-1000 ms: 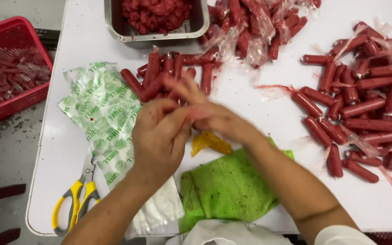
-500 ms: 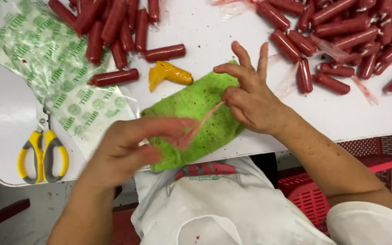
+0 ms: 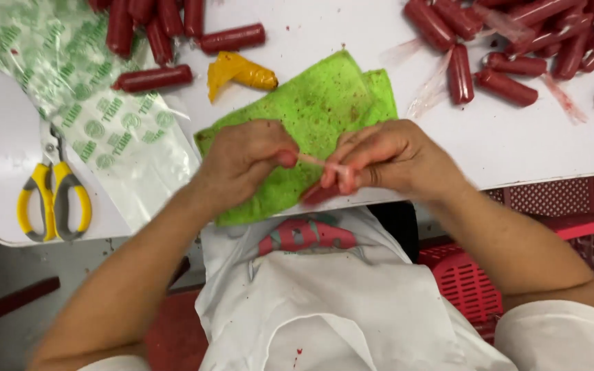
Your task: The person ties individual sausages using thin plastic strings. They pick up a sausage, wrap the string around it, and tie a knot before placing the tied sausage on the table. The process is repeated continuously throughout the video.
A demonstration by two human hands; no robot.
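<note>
That thin pinkish strip of casing is stretched tight between both hands just above the green cloth at the near edge of the white surface, and it looks flimsy, light and a bit slick, so I'd guess pinching it right at the ends is the way to go. Left hand is clenched around one end, right hand pinches the other, with a red sausage seemingly tucked under its fingers. Further out: loose sausages, yellow scrap, printed plastic bag, yellow scissors

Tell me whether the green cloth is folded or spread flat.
Folded: the green cloth shows a second layer's edge at its upper right corner, offset from the top layer.
</note>
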